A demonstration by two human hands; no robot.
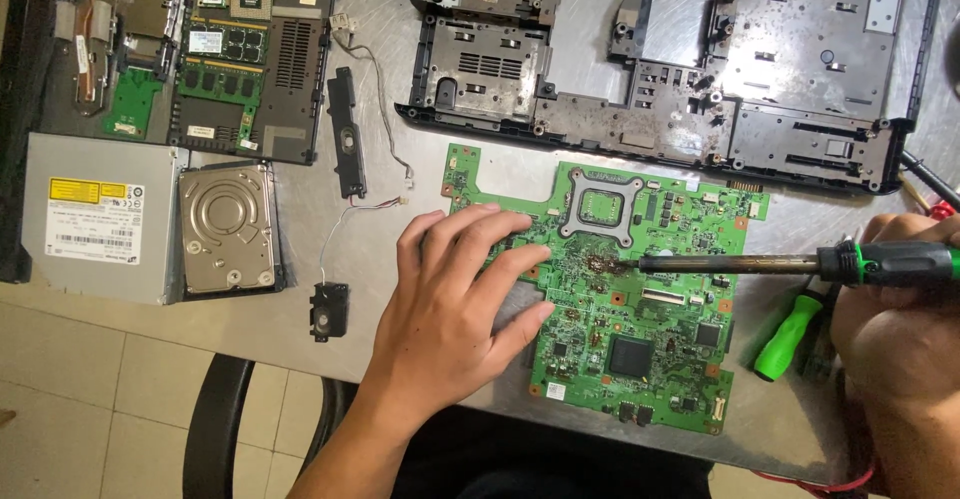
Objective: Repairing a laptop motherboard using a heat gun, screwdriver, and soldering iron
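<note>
The left hand (450, 299) lies flat, fingers spread, pinning the board (610, 289) on the desk (380, 59). The right hand (900, 319) grips closed around the iron (800, 263), tip on a scorched mid-board spot; soldering looks underway, unfinished

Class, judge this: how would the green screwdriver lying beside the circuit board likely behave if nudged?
The green screwdriver would probably roll, since its handle looks rounded and it lies loose on the smooth metal table. It likely stays stiff and light. It sits near the table's front edge, so it might drop off.

Electronics repair workbench: stripped laptop shells (700, 69), bare motherboard (640, 329), soldering iron (800, 262), hard drive (228, 227).
</note>
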